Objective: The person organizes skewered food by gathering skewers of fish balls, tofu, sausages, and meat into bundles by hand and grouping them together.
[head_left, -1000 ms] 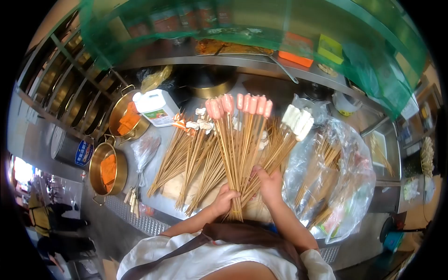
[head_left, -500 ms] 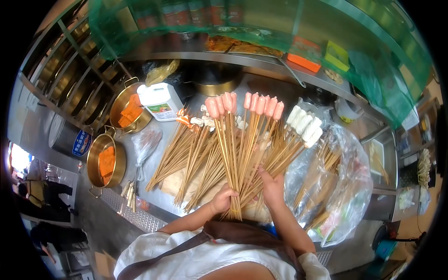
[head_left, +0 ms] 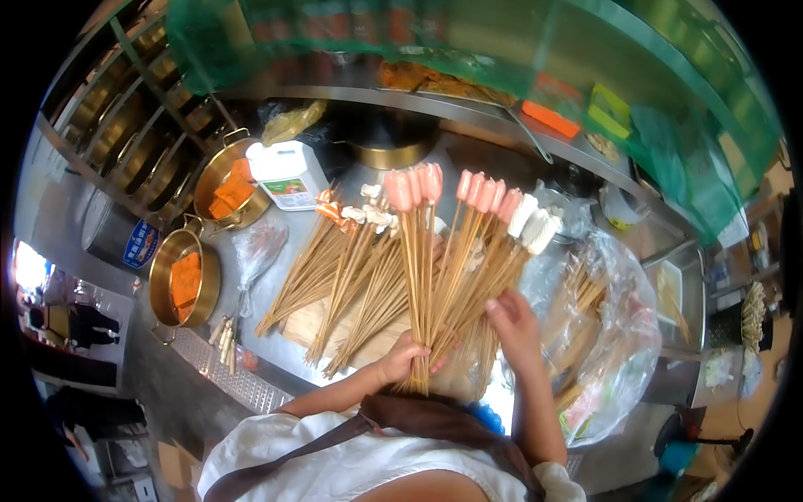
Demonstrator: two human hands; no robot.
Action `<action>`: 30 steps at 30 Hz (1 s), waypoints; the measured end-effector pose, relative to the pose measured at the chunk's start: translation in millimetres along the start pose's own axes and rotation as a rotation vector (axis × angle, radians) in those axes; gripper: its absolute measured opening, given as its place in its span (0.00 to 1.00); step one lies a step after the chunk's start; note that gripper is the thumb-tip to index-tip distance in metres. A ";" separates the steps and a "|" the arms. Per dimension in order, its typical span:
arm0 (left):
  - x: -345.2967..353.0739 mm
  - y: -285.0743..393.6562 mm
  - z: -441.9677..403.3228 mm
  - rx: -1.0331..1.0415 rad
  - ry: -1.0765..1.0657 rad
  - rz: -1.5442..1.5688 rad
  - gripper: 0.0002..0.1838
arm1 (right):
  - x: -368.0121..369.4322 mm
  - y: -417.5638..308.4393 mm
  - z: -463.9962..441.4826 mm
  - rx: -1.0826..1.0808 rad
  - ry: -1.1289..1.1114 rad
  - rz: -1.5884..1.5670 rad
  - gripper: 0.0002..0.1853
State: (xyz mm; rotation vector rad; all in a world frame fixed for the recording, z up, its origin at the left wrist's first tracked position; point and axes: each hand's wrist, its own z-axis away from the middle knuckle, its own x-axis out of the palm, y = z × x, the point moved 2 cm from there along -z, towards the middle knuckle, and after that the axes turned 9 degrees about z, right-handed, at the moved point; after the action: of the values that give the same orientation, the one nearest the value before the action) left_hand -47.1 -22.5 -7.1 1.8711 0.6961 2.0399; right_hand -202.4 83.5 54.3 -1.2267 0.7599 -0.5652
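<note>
Skewers fanned above one low grip

In the head view, the left hand (head_left: 407,358) is clamped round the lower ends of a bundle of skewers, fingers wrapped together about the sticks. The bundle stands over the near side of the metal counter (head_left: 293,238), its tops spreading away from the person: pink sausages (head_left: 414,186) in two clusters, with ridged white pieces (head_left: 535,224) leaning out to the right. The right hand (head_left: 517,328) is beside the slanting sticks under the white pieces, its fingers loosely apart; I cannot tell whether a fingertip touches them.

More skewers (head_left: 301,276) lie in overlapping fans to the left, partly on a pale board (head_left: 295,326). A clear plastic bag (head_left: 631,335) with sticks inside sits just right of the right hand.

The likeliest trouble is a slip: the grip is near the bottom and the food is all at the top, so a slackened hold could let the outer sticks splay or drop. The white-topped ones seem most at risk, since they lean furthest. A swing to the right could catch them on the bag's crumpled film; one to the left could tangle them with the lying fans.
</note>
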 end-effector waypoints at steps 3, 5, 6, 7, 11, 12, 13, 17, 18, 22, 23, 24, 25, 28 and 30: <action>1.0 -3.5 -2.2 -0.010 0.048 0.037 0.29 | -6.9 -7.6 -5.4 -0.073 0.092 -0.069 0.32; 1.2 -2.5 -2.6 0.005 0.071 0.011 0.28 | -4.1 -11.1 -11.8 -0.043 0.114 -0.116 0.34; -2.0 -2.5 -1.6 -0.028 0.030 0.014 0.26 | -1.2 -16.9 -14.6 -0.008 0.065 -0.194 0.32; -2.5 -3.2 -0.7 -0.044 0.022 0.014 0.26 | 2.5 -19.8 -14.8 0.025 0.015 -0.273 0.30; -16.4 -5.8 1.5 -0.066 0.063 0.012 0.26 | 19.0 -3.1 -22.0 -0.068 -0.006 -0.178 0.30; -19.0 -5.3 2.3 -0.056 0.070 -0.054 0.28 | 21.9 0.1 -24.0 -0.024 -0.031 -0.253 0.30; -20.0 -4.8 2.6 -0.044 0.076 -0.119 0.30 | 24.6 1.4 -25.6 0.016 -0.056 -0.329 0.29; -10.5 -2.5 6.6 -0.032 0.142 -0.062 0.34 | 26.7 -0.7 -21.6 0.108 -0.045 -0.582 0.20; -8.7 -1.9 7.1 -0.010 0.135 -0.021 0.35 | 25.5 0.8 -20.5 0.109 -0.040 -0.582 0.20; -9.9 -0.9 7.3 -0.004 0.108 0.115 0.38 | 22.8 14.8 -21.3 0.126 -0.125 -0.711 0.18; -9.2 -0.3 7.3 -0.004 0.109 0.116 0.38 | 23.3 17.1 -21.6 0.124 -0.161 -0.729 0.20; -7.5 0.4 7.7 -0.003 0.105 0.122 0.38 | 26.7 11.3 -19.1 0.127 -0.163 -0.729 0.20; -6.5 0.6 8.0 -0.002 0.101 0.127 0.38 | 30.9 0.2 -15.6 0.117 -0.092 -0.716 0.21; -8.6 -2.6 8.9 -0.027 0.114 0.090 0.38 | 37.3 2.5 -21.8 0.108 -0.114 -0.724 0.24; -9.0 -2.5 8.7 -0.028 0.117 0.103 0.37 | 41.8 4.5 -23.8 0.103 -0.206 -0.746 0.25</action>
State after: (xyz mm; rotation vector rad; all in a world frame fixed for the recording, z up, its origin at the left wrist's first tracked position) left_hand -37.7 -23.7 -15.7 1.8198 0.6072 2.2263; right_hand -194.4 38.9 37.7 -1.4343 0.0723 -1.0474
